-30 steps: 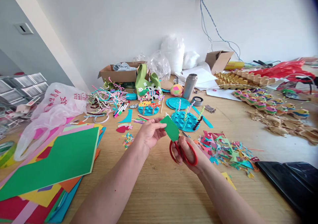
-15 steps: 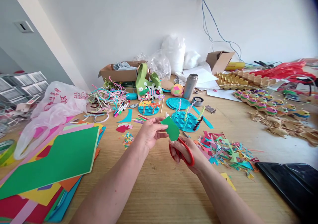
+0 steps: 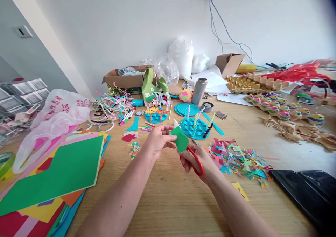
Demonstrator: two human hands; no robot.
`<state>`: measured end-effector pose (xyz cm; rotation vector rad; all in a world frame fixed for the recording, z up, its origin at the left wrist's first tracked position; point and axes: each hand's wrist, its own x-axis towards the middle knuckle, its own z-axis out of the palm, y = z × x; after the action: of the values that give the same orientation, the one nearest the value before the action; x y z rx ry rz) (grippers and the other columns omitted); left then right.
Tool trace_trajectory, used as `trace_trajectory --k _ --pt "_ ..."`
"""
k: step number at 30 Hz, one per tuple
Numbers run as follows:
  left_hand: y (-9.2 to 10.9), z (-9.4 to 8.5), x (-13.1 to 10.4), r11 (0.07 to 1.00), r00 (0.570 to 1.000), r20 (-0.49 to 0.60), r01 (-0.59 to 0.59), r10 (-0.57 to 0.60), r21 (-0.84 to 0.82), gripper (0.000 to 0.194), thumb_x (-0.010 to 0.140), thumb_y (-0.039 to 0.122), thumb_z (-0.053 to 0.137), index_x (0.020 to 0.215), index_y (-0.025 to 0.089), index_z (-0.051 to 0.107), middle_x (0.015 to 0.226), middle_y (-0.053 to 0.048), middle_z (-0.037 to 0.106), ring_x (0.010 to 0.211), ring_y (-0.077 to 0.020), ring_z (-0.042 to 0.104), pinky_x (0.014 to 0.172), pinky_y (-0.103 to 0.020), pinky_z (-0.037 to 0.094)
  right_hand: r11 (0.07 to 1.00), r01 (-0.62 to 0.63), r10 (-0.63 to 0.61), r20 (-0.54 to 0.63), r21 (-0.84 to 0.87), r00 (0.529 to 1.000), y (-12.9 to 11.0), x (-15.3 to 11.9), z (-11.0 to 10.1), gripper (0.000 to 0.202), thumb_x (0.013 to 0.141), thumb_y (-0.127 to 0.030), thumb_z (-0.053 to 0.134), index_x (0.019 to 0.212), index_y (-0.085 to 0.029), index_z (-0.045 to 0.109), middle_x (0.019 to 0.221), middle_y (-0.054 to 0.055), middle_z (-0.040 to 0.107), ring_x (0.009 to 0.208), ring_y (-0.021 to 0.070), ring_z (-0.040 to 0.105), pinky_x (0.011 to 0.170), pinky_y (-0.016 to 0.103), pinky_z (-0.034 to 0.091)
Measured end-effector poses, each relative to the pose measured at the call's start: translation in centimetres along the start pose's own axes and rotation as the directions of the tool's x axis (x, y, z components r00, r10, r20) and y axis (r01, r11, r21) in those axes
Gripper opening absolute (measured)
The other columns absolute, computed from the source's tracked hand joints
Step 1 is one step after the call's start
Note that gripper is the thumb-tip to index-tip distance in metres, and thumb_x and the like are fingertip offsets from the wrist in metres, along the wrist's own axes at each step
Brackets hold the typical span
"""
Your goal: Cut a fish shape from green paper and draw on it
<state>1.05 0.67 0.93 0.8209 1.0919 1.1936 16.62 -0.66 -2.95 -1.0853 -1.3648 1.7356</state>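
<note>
A small piece of green paper (image 3: 180,139) is pinched between the thumb and fingers of my left hand (image 3: 159,139). My right hand (image 3: 198,161) grips red-handled scissors (image 3: 198,162), whose blades are mostly hidden behind the paper at its lower right edge. Just beyond the paper stands a white-tipped bottle (image 3: 176,123), partly covered by it. Past my hands lies a blue bumpy disc (image 3: 194,129) with several fuzzy pipe cleaners upright in it.
Stacked coloured paper (image 3: 60,170) lies on the left. Paper scraps (image 3: 241,158) are heaped right of my hands, near a black phone-like slab (image 3: 296,188). Farther back are a metal flask (image 3: 199,91), a green felt bag (image 3: 154,90), pipe cleaners (image 3: 112,105) and painted egg-carton pieces (image 3: 285,107).
The green paper has turned in my left hand, and its outline now looks more angular. My right hand stays beside it with the scissors. The whole view has shifted slightly.
</note>
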Motion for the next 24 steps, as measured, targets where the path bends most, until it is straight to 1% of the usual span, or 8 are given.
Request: trace_trajectory --k 5,8,11,14,18,21,24 --pt "0.01 -0.09 -0.11 0.998 1.0 0.028 -0.006 0.004 0.066 0.032 0.058 0.006 0.073 0.088 0.012 0.06 0.072 -0.003 0.065 0.058 -0.0125 0.061 0.044 -0.022 0.052 1.0 -0.015 0.015 0.011 0.009 1.0 0.06 -0.03 0.06 0.034 0.065 -0.041 0.076 0.062 -0.017 0.051 0.047 -0.004 0.056 0.032 0.0065 0.047 0.034 0.017 0.031" --pt "0.05 -0.16 -0.14 0.996 0.999 0.037 -0.005 0.002 0.092 0.031 0.058 0.011 0.075 0.084 0.012 0.06 0.071 -0.003 0.065 0.056 -0.0122 0.061 0.044 -0.022 0.051 1.0 0.004 -0.004 0.004 0.015 1.0 0.06 -0.1 0.11 0.034 0.063 -0.04 0.077 0.063 -0.017 0.052 0.047 -0.004 0.056 0.032 0.0069 0.046 0.033 0.018 0.031" --pt "0.07 -0.2 -0.14 0.994 0.999 0.039 -0.005 0.0 0.11 0.027 0.059 0.015 0.076 0.079 0.012 0.059 0.07 -0.002 0.064 0.054 -0.0109 0.059 0.045 -0.022 0.051 1.0 0.017 -0.017 0.008 0.013 1.0 0.05 -0.11 0.12 0.036 0.063 -0.041 0.078 0.06 -0.017 0.052 0.045 -0.004 0.054 0.033 0.0077 0.046 0.033 0.019 0.03" --pt "0.07 -0.21 -0.2 0.991 0.999 0.046 0.009 -0.015 0.136 0.021 0.063 0.019 0.075 0.076 0.011 0.06 0.068 -0.003 0.063 0.054 -0.0104 0.059 0.045 -0.02 0.049 0.999 0.043 -0.043 0.036 0.02 0.998 0.12 -0.04 0.06 0.038 0.065 -0.042 0.076 0.055 -0.016 0.05 0.044 -0.004 0.051 0.032 0.0074 0.044 0.034 0.021 0.031" --pt "0.14 -0.22 -0.31 0.985 0.996 0.078 0.031 -0.045 0.168 0.018 0.065 0.022 0.073 0.076 0.011 0.063 0.069 -0.003 0.063 0.056 -0.0104 0.06 0.045 -0.019 0.047 0.995 0.099 -0.098 0.057 -0.017 0.994 0.1 -0.04 0.01 0.042 0.073 -0.048 0.069 0.054 -0.017 0.05 0.042 -0.004 0.05 0.032 0.0071 0.042 0.036 0.022 0.03" --pt "0.17 -0.26 -0.36 0.981 0.993 0.103 0.035 -0.056 0.192 0.018 0.065 0.024 0.072 0.075 0.011 0.064 0.069 -0.004 0.063 0.056 -0.0104 0.059 0.045 -0.019 0.046 0.992 0.128 -0.126 0.056 -0.019 0.99 -0.06 -0.15 0.04 0.042 0.074 -0.052 0.067 0.057 -0.017 0.051 0.043 -0.005 0.049 0.032 0.0075 0.042 0.035 0.022 0.03" --pt "0.14 -0.3 -0.36 0.976 0.993 0.107 0.028 -0.052 0.215 0.018 0.064 0.025 0.072 0.073 0.011 0.065 0.067 -0.004 0.063 0.055 -0.0103 0.058 0.044 -0.019 0.045 0.99 0.137 -0.134 0.079 -0.037 0.988 -0.13 -0.24 0.02 0.043 0.075 -0.053 0.067 0.055 -0.017 0.051 0.042 -0.004 0.049 0.033 0.0077 0.042 0.036 0.023 0.029"
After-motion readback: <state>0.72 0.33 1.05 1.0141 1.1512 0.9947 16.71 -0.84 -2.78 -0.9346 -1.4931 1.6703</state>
